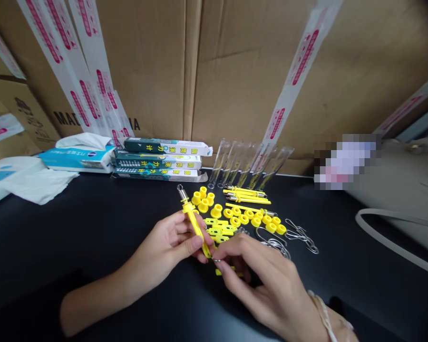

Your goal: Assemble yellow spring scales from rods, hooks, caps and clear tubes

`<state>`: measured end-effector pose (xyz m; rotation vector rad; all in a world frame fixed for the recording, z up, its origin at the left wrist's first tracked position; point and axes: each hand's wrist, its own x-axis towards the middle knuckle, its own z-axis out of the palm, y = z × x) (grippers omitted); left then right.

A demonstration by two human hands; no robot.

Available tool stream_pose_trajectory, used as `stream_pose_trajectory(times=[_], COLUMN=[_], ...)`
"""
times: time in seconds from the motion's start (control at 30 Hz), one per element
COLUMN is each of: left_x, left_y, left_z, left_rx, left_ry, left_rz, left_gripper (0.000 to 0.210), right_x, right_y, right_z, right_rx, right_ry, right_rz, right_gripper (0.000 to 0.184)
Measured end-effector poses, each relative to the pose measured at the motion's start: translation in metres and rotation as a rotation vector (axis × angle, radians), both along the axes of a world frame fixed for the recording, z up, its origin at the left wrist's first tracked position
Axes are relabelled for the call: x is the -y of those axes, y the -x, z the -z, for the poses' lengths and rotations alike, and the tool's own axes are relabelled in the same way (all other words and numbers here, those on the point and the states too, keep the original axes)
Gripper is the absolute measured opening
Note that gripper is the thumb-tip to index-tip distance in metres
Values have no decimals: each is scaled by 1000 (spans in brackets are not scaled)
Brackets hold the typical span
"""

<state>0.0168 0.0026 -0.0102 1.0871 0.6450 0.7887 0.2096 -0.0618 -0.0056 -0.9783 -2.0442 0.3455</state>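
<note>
- Head view (the only one here): a yellow rod (197,228) is held in the left hand (176,241), clamped between thumb and fingers around its lower half.
- Long axis is tilted: the top, with its metal cap (183,194), is aimed away and a bit left, while the bottom end is pointed back toward the person and right.
- That bottom end is basically what matters imo. It's met by the right hand (271,278), whose thumb and index are pinched together on a small metal piece (216,260) right at the tip. Whether it's hooked through the rod can't be told.
- So the tip is nearest the right fingertips; the capped end is left well apart from them.
- Loose metal hooks (276,244) are seen just beyond the right hand.
</note>
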Motion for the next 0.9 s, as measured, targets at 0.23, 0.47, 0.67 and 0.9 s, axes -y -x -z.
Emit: stream_pose_trajectory(times=[0.23, 0.47, 0.67, 0.9], left_x=[3, 2, 5, 8], left_y=[2, 4, 3, 5], left_z=[-5, -7, -7, -8], left_rx=[66, 217, 256, 209], left_ry=[-47, -50, 14, 15], left_rz=[-78, -29, 111, 110], left_gripper=[28, 20, 21, 16], right_x=[0, 0, -7, -9], right_y=[1, 1, -2, -2], right_z=[-5, -3, 5, -1], right_rx=[-5, 6, 107, 11], right_ry=[-88, -207, -149, -79], right_rz=[-46, 109, 85, 50], right_gripper=[19, 32, 25, 8])
